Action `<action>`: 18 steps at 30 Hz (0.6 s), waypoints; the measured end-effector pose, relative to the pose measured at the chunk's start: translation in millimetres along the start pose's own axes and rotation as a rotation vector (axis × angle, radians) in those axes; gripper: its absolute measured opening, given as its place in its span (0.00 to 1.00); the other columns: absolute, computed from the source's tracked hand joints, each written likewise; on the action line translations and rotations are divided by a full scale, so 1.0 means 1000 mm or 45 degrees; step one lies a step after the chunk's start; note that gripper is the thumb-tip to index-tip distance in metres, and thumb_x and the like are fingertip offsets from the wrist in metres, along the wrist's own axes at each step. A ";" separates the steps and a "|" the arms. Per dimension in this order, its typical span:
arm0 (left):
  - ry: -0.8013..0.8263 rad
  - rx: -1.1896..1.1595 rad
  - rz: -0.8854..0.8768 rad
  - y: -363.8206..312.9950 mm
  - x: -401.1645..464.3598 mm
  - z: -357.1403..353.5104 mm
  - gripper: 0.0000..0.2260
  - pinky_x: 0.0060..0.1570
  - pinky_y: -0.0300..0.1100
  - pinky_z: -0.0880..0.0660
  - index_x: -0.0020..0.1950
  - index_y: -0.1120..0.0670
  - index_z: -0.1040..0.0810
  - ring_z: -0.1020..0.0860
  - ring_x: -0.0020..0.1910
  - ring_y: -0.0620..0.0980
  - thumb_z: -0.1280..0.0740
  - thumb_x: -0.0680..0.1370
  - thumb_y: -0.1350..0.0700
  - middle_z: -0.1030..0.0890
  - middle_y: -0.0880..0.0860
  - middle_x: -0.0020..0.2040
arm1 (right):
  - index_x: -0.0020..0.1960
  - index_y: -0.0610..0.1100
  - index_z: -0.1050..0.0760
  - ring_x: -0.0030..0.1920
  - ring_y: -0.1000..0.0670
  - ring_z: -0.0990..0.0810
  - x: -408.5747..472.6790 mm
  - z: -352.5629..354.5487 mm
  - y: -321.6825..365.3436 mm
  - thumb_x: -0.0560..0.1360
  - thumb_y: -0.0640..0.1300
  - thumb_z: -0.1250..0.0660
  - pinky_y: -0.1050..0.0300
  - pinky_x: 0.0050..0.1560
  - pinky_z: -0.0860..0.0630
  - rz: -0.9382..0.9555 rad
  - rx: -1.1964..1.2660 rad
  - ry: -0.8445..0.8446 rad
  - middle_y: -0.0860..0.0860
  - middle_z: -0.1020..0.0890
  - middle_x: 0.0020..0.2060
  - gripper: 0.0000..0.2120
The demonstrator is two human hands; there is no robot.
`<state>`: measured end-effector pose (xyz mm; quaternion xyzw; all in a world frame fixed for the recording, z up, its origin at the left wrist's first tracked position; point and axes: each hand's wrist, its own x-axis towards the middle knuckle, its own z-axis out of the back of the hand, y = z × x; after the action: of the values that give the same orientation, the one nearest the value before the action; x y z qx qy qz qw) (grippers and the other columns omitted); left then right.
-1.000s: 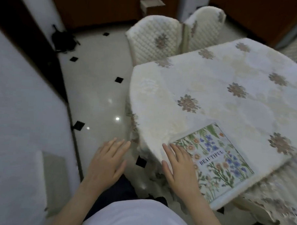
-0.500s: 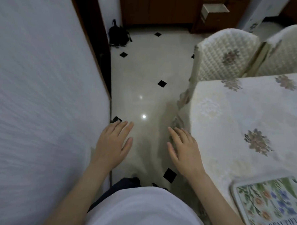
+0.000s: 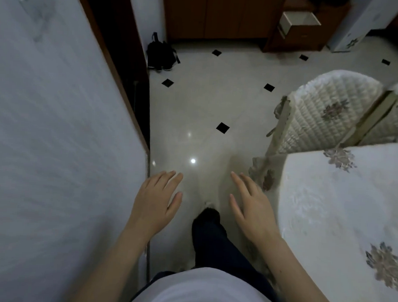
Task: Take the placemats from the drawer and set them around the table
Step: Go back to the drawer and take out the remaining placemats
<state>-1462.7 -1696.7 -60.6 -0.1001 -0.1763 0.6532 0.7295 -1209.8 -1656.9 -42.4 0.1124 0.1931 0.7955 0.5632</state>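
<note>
Left hand (image 3: 155,205): grip spread, fingers straight, holding nothing, above the floor (image 3: 195,100).
Right hand (image 3: 251,206): grip spread, empty, just beside the counter (image 3: 341,209).
Drawer (image 3: 298,21): pulled open at the far cabinet; contents cannot be made out.
Chair (image 3: 320,112): tucked against the counter's far edge.

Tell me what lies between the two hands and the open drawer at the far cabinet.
In the head view, only glossy pale tiled floor with small black diamond insets lies between the empty left hand, right hand and the open white-lined wooden drawer. Nothing stands on that stretch.
</note>
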 end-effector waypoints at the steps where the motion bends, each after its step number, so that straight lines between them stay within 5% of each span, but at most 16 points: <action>1: 0.011 0.004 0.005 0.006 0.017 -0.004 0.20 0.62 0.49 0.29 0.69 0.55 0.27 0.26 0.62 0.53 0.44 0.80 0.49 0.23 0.54 0.64 | 0.76 0.48 0.40 0.69 0.45 0.31 0.020 -0.001 -0.005 0.80 0.57 0.52 0.51 0.66 0.32 -0.004 0.004 0.006 0.44 0.32 0.71 0.27; 18: -0.003 0.064 0.011 0.061 0.401 0.008 0.22 0.60 0.52 0.28 0.68 0.57 0.27 0.25 0.61 0.55 0.46 0.80 0.48 0.23 0.56 0.63 | 0.74 0.47 0.37 0.69 0.42 0.32 0.389 0.075 -0.091 0.80 0.54 0.50 0.42 0.68 0.34 0.075 -0.119 -0.032 0.44 0.29 0.69 0.24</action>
<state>-1487.8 -1293.3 -25.4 -0.0816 -0.1603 0.6608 0.7287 -1234.4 -1251.7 -29.7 0.1017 0.1451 0.8184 0.5467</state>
